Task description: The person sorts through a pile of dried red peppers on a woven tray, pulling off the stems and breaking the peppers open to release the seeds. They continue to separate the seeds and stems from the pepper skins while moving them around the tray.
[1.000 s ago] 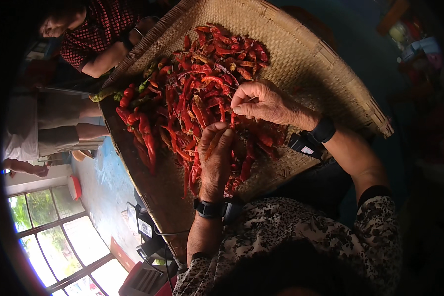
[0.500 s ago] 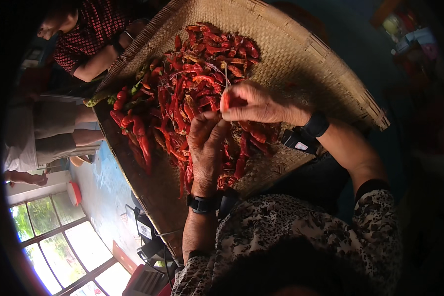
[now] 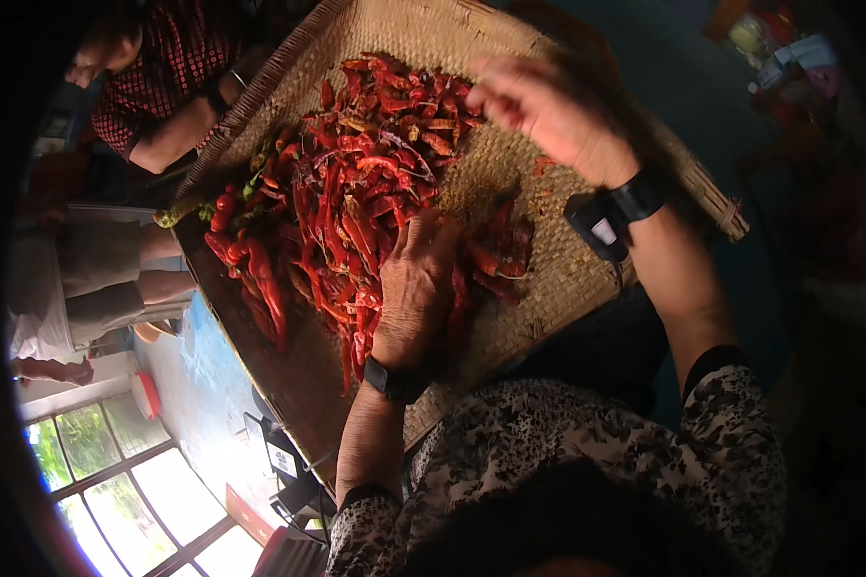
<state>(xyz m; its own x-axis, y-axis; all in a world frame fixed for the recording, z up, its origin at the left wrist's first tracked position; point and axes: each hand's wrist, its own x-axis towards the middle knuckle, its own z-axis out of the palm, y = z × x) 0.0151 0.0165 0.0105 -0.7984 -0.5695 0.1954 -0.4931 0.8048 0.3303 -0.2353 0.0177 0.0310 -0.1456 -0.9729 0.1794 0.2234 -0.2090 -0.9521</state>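
Note:
Red chili peppers [image 3: 356,207], many wrinkled and dried, lie heaped on a woven bamboo tray [image 3: 548,317]. My left hand [image 3: 416,279] rests at the near right side of the heap, knuckles up, its fingertips hidden among the peppers. Off to the far right, my right hand [image 3: 558,115] is raised over the tray, apart from the heap. Its fingers look stretched and apart, with motion blur at the tips, and nothing shows in them. A smaller cluster of dark red peppers [image 3: 500,250] lies between the two hands.
Fresher, smooth red peppers [image 3: 265,269] and some green ones lie along the tray's left side. Across the tray's left rim [image 3: 274,72], a co-worker's forearm [image 3: 178,130] shows. Another person's legs [image 3: 164,260] stand further left. A black device [image 3: 597,226] sits by my right wrist.
My hands were together over the heap, the right one pinching something. The right hand has swung away to the far right; the left has lowered onto the peppers.

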